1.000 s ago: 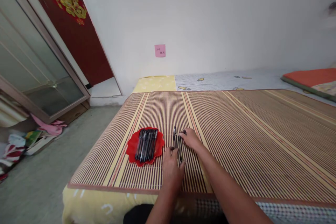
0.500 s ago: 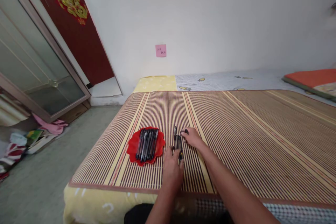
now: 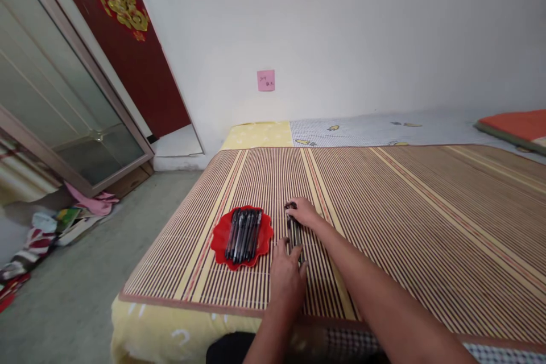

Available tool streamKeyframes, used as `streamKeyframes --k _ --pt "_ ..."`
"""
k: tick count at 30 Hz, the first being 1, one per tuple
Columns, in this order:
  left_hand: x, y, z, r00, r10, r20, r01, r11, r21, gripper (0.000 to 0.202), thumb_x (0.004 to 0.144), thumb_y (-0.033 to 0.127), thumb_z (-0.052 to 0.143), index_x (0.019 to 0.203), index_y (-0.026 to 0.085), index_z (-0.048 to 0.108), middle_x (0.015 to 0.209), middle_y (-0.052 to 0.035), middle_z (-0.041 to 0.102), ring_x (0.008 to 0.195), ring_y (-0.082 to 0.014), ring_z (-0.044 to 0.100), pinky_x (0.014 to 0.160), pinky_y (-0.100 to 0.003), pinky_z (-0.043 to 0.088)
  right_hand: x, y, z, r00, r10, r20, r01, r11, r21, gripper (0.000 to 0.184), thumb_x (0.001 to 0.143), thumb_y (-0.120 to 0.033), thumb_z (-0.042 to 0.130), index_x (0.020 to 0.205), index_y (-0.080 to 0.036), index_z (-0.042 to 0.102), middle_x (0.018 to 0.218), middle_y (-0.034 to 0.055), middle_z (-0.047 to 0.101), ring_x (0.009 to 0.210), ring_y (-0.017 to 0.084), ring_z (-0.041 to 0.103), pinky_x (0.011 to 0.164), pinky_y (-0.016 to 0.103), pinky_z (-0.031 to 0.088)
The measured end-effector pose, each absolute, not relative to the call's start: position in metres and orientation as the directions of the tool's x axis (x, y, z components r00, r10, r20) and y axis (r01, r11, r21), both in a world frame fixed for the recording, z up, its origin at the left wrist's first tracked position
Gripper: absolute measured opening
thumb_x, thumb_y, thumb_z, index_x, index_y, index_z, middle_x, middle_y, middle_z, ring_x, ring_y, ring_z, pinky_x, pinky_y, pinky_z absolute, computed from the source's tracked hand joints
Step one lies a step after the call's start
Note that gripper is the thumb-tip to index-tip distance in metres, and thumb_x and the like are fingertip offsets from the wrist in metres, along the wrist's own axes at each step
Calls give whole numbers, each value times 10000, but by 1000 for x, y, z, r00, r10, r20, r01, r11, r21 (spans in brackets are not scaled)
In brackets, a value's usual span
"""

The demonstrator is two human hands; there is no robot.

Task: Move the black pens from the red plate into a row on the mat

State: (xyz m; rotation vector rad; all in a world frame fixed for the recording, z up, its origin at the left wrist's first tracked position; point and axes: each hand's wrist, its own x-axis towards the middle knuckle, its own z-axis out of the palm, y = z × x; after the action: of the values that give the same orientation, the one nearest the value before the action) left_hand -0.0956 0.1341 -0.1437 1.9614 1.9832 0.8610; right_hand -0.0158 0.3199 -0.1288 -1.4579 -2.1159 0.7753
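A few dark pens (image 3: 294, 232) lie side by side on the striped mat, pointing away from me. My right hand (image 3: 303, 211) has its fingers closed round their far ends. At the near ends, my left hand (image 3: 288, 270) curls its thumb and fingers about the pens, hiding part of them. Just to the left sits a red scalloped dish (image 3: 218, 239), with several black pens (image 3: 244, 236) laid lengthwise in it.
The striped mat (image 3: 384, 227) covers most of a bed. An orange folded pad (image 3: 516, 128) lies at the far right. A pink note (image 3: 265, 81) is stuck on the wall behind. Left of the bed, clothes and papers (image 3: 63, 227) lie on the floor.
My right hand has moved from the right side of the pens onto their far ends. My left hand stays at the near ends. The view has shifted slightly.
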Motion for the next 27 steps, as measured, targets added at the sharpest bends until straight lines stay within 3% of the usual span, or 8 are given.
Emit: streamKeyframes --k 9,17,27 --pt "-95 134 -140 -77 971 225 842 -58 537 366 874 123 566 1214 214 667 1318 -140 516 1192 -303 517 990 -454 462 -19 320 -129 -268 963 23 713 214 -667 199 819 -222 666 992 -161 742 999 65 742 870 175 680 720 239 467" --pt "-96 133 -142 -81 970 231 849 -55 526 371 874 103 540 1202 221 669 1264 -121 550 1143 -287 529 980 -442 461 -22 323 -131 -239 971 16 742 193 -642 128 801 -240 678 878 -162 743 884 51 738 805 171 672 654 227 435" --pt "-94 131 -139 -95 972 214 830 -41 556 386 866 124 561 1232 222 640 1256 -121 539 1166 -287 521 990 -432 452 16 309 -132 -208 976 59 769 200 -607 174 870 -252 592 856 -148 730 910 96 731 859 202 661 707 249 430"
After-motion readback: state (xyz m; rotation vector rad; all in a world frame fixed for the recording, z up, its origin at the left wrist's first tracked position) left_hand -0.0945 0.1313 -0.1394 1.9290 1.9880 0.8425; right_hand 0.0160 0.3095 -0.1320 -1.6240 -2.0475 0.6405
